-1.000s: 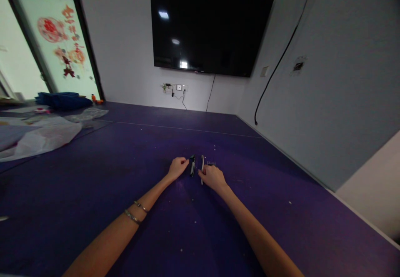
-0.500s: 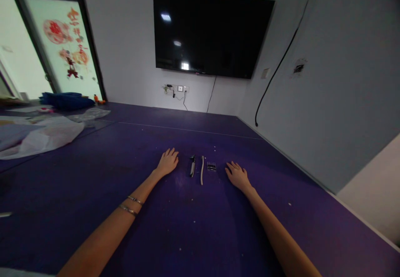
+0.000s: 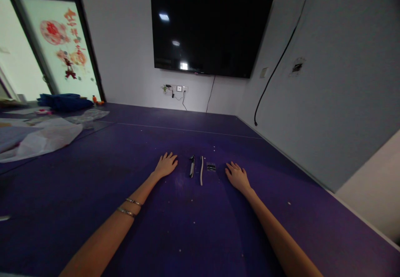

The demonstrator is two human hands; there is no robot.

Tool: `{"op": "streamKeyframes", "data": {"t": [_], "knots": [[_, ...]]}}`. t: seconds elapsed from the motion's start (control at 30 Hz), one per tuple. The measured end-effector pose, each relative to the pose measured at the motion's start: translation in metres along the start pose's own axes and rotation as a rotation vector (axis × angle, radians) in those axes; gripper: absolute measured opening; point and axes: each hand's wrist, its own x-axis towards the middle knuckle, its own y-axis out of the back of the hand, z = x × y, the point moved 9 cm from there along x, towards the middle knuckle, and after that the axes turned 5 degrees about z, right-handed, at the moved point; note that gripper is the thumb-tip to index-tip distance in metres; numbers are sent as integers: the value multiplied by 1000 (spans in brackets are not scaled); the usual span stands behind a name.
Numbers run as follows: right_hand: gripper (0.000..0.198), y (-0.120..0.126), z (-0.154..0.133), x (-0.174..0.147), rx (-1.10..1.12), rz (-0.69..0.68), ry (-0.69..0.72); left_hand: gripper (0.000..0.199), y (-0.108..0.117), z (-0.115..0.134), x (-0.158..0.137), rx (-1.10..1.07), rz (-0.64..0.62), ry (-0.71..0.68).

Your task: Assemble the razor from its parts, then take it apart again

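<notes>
My left hand lies palm down on the purple table, fingers spread, holding nothing. Just to its right is what looks like a razor, with a dark head and a black and pale handle. Beside that lies a slim, slightly bent, whitish stick, perhaps a toothbrush; its head is too small to make out. A small clear packet with dark contents sits right of the stick. Farther right, my right hand rests flat and open, apart from the packet.
Crumpled white plastic and a dark blue cloth bundle lie at the far left. A television hangs on the far wall. A black cable dangles along the right wall. Small white specks dot the table.
My left hand has shifted slightly left and its fingers have drawn back a little. The right hand and the three small items stay in place; the view has turned slightly.
</notes>
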Motion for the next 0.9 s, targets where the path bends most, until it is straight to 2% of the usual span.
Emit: {"op": "streamKeyframes", "data": {"t": [0.17, 0.27, 0.43, 0.5, 0.67, 0.9], "knots": [[48, -1, 1, 1, 3, 2, -6, 51, -5, -1, 1, 0, -63, 8], [48, -2, 1, 1, 0, 2, -9, 49, 1, 3, 0, 16, -60, 16], [47, 0, 0, 0, -3, 15, 0, 34, 32, 42, -1, 71, 103, -103], [47, 0, 0, 0, -7, 13, -5, 28, 36, 58, 0, 66, 98, -100], [48, -1, 0, 0, -9, -9, -24, 33, 27, 91, 6, 19, -48, -23], [48, 0, 1, 0, 2, -23, -36, 40, 16, 101, 10, 10, -30, 123]]}}
